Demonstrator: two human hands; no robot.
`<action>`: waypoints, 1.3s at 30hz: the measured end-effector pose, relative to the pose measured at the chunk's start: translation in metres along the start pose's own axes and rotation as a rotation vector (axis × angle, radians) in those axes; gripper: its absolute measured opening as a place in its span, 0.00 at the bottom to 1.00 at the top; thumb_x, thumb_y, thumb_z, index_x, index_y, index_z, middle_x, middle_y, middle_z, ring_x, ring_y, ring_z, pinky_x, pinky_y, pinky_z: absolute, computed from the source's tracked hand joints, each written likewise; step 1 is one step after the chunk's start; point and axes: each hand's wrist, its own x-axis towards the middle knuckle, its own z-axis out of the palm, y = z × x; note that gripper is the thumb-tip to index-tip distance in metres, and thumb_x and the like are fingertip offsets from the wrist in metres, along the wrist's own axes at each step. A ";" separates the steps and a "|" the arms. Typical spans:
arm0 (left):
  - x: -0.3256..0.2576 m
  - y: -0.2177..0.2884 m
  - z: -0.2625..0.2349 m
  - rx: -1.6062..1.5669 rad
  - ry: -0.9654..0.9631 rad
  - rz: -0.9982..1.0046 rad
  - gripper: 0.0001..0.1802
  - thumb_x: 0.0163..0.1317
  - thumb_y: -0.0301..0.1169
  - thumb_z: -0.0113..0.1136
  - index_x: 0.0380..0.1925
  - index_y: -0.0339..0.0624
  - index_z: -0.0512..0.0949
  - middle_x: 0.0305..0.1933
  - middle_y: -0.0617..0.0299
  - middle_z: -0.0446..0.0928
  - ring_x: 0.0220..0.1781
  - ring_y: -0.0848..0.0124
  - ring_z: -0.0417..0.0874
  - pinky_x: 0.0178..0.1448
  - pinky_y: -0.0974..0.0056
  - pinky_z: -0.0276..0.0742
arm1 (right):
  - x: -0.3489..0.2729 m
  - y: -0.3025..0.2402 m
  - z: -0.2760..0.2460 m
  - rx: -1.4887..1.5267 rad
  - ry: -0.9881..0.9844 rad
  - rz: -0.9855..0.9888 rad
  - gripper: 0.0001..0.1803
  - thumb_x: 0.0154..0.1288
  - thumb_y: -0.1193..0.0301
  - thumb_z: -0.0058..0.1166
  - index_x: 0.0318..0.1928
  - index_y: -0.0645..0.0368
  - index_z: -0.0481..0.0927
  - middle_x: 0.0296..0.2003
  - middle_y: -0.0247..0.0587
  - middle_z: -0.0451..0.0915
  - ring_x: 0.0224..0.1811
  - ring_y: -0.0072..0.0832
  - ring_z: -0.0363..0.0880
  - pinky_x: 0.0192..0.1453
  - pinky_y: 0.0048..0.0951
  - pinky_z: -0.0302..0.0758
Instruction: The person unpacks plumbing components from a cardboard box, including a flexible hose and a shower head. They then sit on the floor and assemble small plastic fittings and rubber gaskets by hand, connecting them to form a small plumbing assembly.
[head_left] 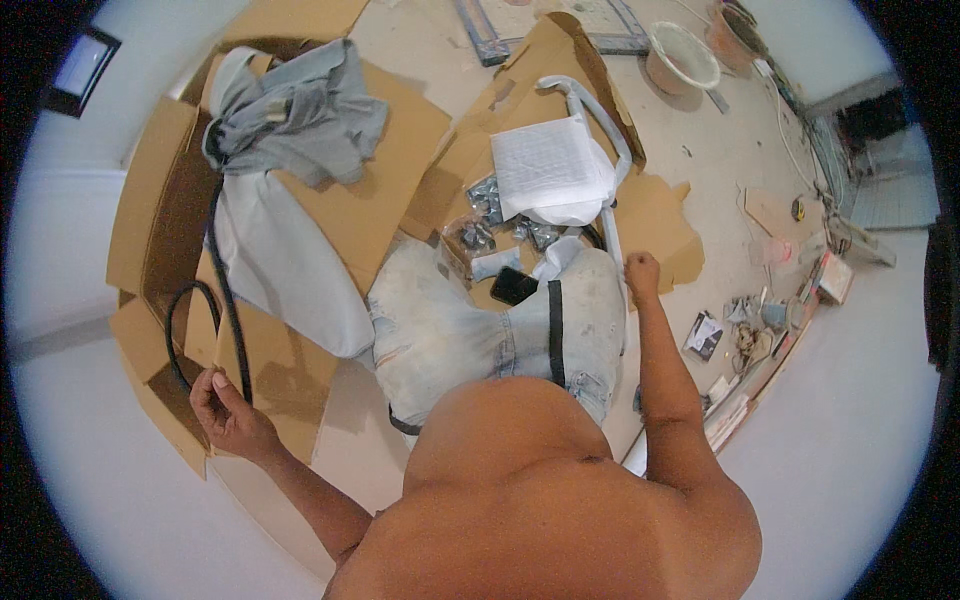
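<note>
My left hand point(232, 415) is closed, thumb against fingers, on a thick black cord point(232, 305) that loops by the open cardboard box point(155, 220). The cord runs up beneath the grey cloth point(310, 115) on the box. On the other side, my right hand point(642, 274) is closed in a fist beside a long pale tube point(614, 235); whatever its fingers hold, if anything, is hidden. Between my legs, in blue jeans, lie a black phone point(513, 286), clear bags of small dark parts point(476, 236) and a white wrapped packet point(550, 165).
A light grey cloth point(285, 255) drapes over the box's near side. Flattened cardboard point(665, 230) spreads under the packet. A white basin point(683, 58) stands at the far right. Tools and loose bits point(755, 340) lie along the right wall, with a tape measure point(798, 209) among them.
</note>
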 end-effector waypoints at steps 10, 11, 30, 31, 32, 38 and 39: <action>0.005 0.085 0.076 -0.163 -0.274 0.344 0.04 0.65 0.21 0.56 0.39 0.35 0.76 0.43 0.56 0.78 0.47 0.65 0.78 0.55 0.63 0.72 | -0.026 0.132 0.044 -0.124 -0.210 0.105 0.29 0.66 0.50 0.49 0.43 0.69 0.81 0.45 0.61 0.81 0.49 0.49 0.79 0.55 0.42 0.73; 0.003 0.090 0.084 -0.199 -0.327 0.383 0.04 0.65 0.21 0.56 0.39 0.35 0.76 0.43 0.56 0.78 0.47 0.64 0.78 0.55 0.62 0.72 | -0.025 0.133 0.044 0.026 -0.235 0.197 0.30 0.66 0.49 0.48 0.44 0.69 0.82 0.44 0.59 0.81 0.49 0.47 0.79 0.55 0.41 0.73; -0.030 0.139 0.192 -0.625 -0.854 0.038 0.12 0.65 0.30 0.61 0.46 0.37 0.76 0.42 0.60 0.77 0.44 0.72 0.78 0.49 0.66 0.75 | -0.167 0.026 -0.070 -0.163 0.162 0.233 0.32 0.63 0.45 0.54 0.34 0.68 0.79 0.30 0.66 0.80 0.34 0.61 0.81 0.41 0.54 0.76; -0.029 0.141 0.198 -0.651 -0.893 -0.034 0.13 0.66 0.31 0.61 0.46 0.37 0.75 0.42 0.59 0.78 0.45 0.72 0.79 0.49 0.66 0.75 | -0.176 0.027 -0.072 -0.164 0.200 0.224 0.31 0.64 0.45 0.55 0.34 0.68 0.78 0.30 0.66 0.80 0.34 0.61 0.81 0.40 0.54 0.75; -0.028 0.143 0.205 -0.695 -0.930 -0.089 0.14 0.66 0.32 0.61 0.47 0.36 0.75 0.42 0.59 0.78 0.46 0.72 0.79 0.49 0.66 0.76 | -0.185 0.026 -0.074 -0.170 0.244 0.235 0.30 0.64 0.46 0.55 0.34 0.68 0.78 0.29 0.66 0.80 0.34 0.61 0.80 0.40 0.54 0.75; -0.015 0.182 0.260 -0.837 -1.091 -0.255 0.22 0.68 0.39 0.59 0.53 0.35 0.71 0.47 0.55 0.77 0.50 0.68 0.80 0.51 0.64 0.79 | -0.203 -0.015 -0.090 -0.034 0.274 0.052 0.24 0.60 0.53 0.60 0.34 0.66 0.78 0.28 0.61 0.81 0.31 0.58 0.81 0.38 0.51 0.76; -0.010 0.194 0.270 -0.867 -1.103 -0.271 0.23 0.68 0.41 0.59 0.55 0.35 0.70 0.48 0.55 0.76 0.51 0.67 0.80 0.52 0.63 0.79 | -0.205 -0.027 -0.089 -0.017 0.242 -0.020 0.23 0.59 0.54 0.61 0.34 0.65 0.78 0.28 0.60 0.81 0.30 0.56 0.81 0.38 0.50 0.76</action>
